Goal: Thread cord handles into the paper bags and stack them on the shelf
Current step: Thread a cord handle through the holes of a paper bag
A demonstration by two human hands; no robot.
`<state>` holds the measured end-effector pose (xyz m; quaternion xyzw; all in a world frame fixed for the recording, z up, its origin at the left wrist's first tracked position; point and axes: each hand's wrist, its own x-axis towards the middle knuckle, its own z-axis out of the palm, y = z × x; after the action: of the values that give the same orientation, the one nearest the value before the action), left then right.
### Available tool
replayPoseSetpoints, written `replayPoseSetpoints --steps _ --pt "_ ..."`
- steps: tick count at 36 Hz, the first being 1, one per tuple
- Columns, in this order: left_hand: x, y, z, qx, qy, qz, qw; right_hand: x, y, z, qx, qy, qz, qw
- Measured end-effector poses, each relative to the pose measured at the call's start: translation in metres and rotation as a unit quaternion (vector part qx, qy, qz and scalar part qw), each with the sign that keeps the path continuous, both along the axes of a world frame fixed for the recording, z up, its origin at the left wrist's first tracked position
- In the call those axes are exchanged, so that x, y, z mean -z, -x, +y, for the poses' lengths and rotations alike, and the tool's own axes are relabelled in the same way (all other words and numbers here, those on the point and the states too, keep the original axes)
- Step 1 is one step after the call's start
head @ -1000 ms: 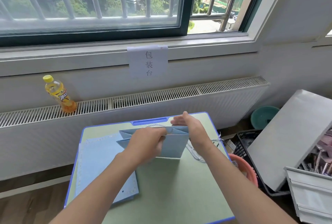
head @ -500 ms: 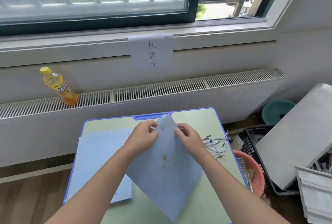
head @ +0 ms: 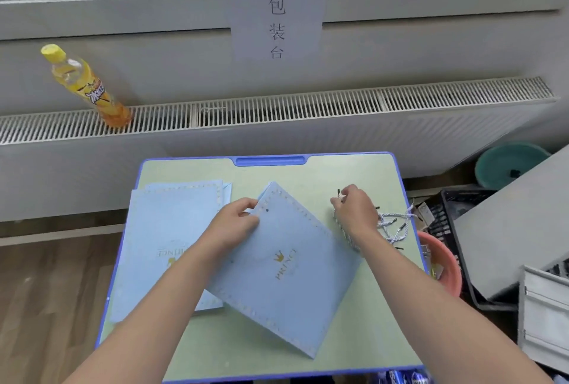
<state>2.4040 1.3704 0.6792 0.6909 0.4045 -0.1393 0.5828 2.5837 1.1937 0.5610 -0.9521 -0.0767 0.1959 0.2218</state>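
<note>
Pale green and edged in blue, the small desk [head: 363, 174] under the radiator carries the work. A flat blue paper bag [head: 286, 272] lies slantwise at its middle, top corner pinched by the left hand [head: 234, 223] just beside a punched hole [head: 267, 210]. A cord handle [head: 345, 229] is pinched by its black tip in the curled fingers of the right hand [head: 354, 211], its length trailing under the wrist. The step in hand is judged to be the first threading: the tip must be brought across to the hole and pushed through while the corner is held steady. Loose cords [head: 394, 223] are tangled just beside the right wrist (a snag is possible when one is drawn away). More flat bags [head: 166, 245] are stacked at the left, partly under the slanted one. A yellow bottle [head: 86, 84] stands on the radiator grille [head: 277, 106], a paper sign [head: 277, 17] hangs above, and a pink basin [head: 446, 263] and black crate [head: 446, 214] sit to the right. No shelf is shown.
</note>
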Motion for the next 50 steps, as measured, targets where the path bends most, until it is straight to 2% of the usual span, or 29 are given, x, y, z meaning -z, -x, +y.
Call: replayPoseSetpoints --steps 4,8,12,15,22,33,42,47,50 --pt "-0.002 0.002 0.000 -0.033 0.017 -0.006 0.999 0.009 -0.004 0.001 -0.030 0.059 -0.032 0.997" --pt "-0.003 0.008 0.001 -0.052 0.029 -0.016 0.998 0.010 -0.004 0.003 -0.070 0.059 -0.053 0.994" --pt "-0.007 0.014 0.000 -0.055 0.042 -0.021 0.997 -0.008 0.012 0.005 -0.103 -0.054 -0.068 0.991" --pt "-0.012 0.016 -0.002 -0.060 0.043 -0.032 0.997 -0.037 0.034 0.010 -0.112 -0.143 -0.038 0.983" --pt "-0.021 0.025 -0.011 -0.052 0.019 -0.074 0.996 -0.093 0.110 0.029 -0.161 -0.231 -0.055 0.958" --pt "-0.035 0.042 -0.023 -0.023 -0.003 -0.127 0.992 -0.113 0.137 0.043 -0.154 -0.196 -0.094 0.964" --pt "-0.047 0.047 -0.026 0.013 -0.007 -0.165 0.986 -0.131 0.126 0.039 -0.125 -0.192 -0.017 0.973" --pt "-0.049 0.046 -0.028 0.026 -0.014 -0.166 0.986 -0.140 0.124 0.039 -0.107 -0.211 -0.010 0.972" --pt "-0.050 0.046 -0.030 0.026 -0.019 -0.171 0.985 -0.144 0.124 0.039 -0.116 -0.188 0.005 0.975"
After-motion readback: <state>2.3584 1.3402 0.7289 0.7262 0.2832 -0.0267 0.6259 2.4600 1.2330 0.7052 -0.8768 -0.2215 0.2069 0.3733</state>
